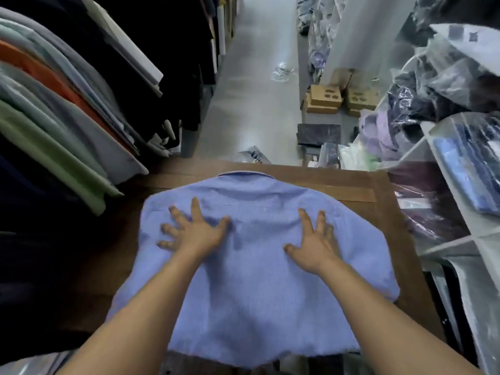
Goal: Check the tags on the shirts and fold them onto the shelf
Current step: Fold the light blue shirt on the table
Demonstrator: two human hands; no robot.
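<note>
A light blue shirt (251,299) lies back side up on a brown cardboard surface (378,185), collar at the far edge. My left hand (194,231) presses flat on the shirt's left half with fingers spread. My right hand (313,244) presses flat on its right half, fingers straight and apart. Neither hand grips the cloth. No tag shows.
Stacks of folded shirts (54,109) fill shelves on the left. White shelving (465,190) with bagged garments stands on the right. Cardboard boxes (324,100) and plastic bags (281,71) lie on the grey aisle floor (251,104) ahead.
</note>
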